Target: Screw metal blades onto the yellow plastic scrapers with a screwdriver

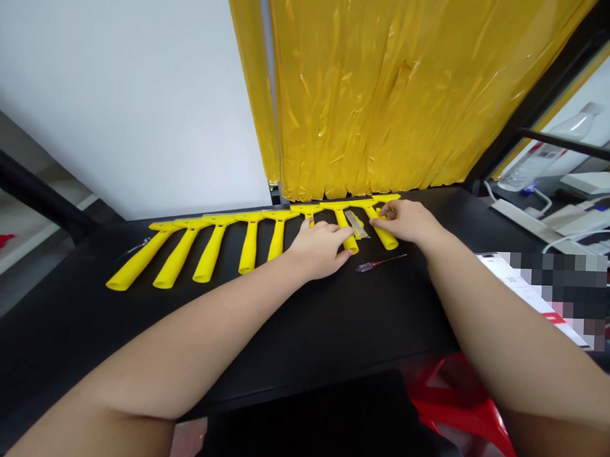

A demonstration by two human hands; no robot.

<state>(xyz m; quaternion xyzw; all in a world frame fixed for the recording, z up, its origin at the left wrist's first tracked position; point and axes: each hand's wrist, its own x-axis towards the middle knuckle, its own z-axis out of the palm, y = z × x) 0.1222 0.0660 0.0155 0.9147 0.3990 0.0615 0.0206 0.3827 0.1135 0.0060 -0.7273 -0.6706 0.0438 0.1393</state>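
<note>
Several yellow T-shaped squeegees (213, 253) lie side by side on the black tabletop (291, 328), heads toward the wall and hollow handles toward me. My left hand (318, 250) is closed at the lower end of one squeegee's handle (353, 245), its wrist above the neighbouring handles. My right hand (402, 222) pinches the rightmost squeegee (388, 240) near its neck, with thumb and fingers at the handle. Between the two hands lies a flat greyish strip (356, 223) with yellow under it. A small screwdriver (371, 265) with a see-through purple handle rests just in front.
Crinkled yellow sheeting (370, 91) and a white panel (130, 82) stand behind the row. To the right are a power strip (525, 226) with cables, a clear bottle (548, 150) and a partly blurred screen (527, 289). A red stool (459, 400) is below the table edge.
</note>
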